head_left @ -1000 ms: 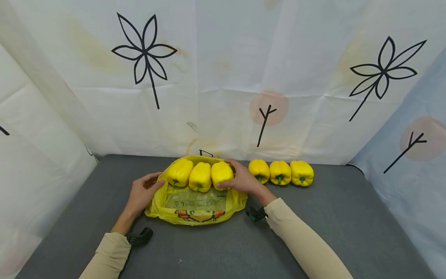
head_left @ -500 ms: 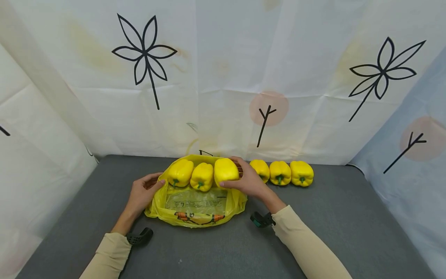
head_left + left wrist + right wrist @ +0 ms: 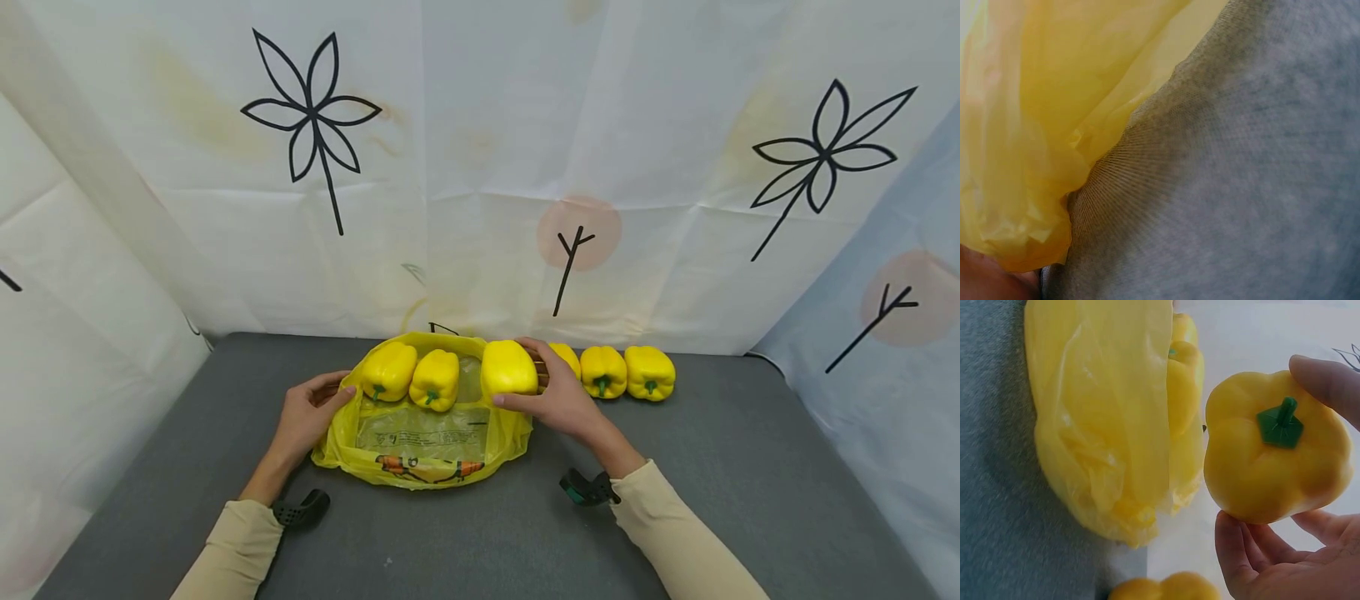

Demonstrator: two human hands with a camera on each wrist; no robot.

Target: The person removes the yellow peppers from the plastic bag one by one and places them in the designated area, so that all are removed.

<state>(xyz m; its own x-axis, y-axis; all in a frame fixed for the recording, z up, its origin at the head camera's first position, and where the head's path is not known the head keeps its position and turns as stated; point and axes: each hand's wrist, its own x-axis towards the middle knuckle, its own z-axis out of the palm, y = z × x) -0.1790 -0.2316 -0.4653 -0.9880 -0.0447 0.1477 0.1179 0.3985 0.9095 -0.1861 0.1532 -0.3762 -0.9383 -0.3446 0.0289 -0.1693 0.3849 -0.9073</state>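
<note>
A yellow plastic bag [image 3: 347,440] lies open on the grey table, with two yellow peppers [image 3: 389,372] [image 3: 434,380] inside along its far side. My right hand [image 3: 558,392] holds another yellow pepper [image 3: 509,367] above the bag's right edge. In the right wrist view, the thumb and fingers pinch this pepper [image 3: 1279,450] from opposite sides, its green stem facing the camera. My left hand [image 3: 303,421] grips the bag's left rim, thumb on the inner side. The left wrist view shows the bag [image 3: 1085,81] and a sliver of the hand [image 3: 991,281].
Right of the bag, three yellow peppers stand in a row near the table's back edge; the leftmost [image 3: 566,358] is partly behind my right hand, beside the middle one [image 3: 603,372] and the right one [image 3: 650,372]. A white patterned cloth [image 3: 480,250] hangs behind the table [image 3: 465,542].
My right hand has lifted the rightmost pepper from the bag's row and moved it to the right, leaving a gap beside the other two. My left hand has stayed in place.
</note>
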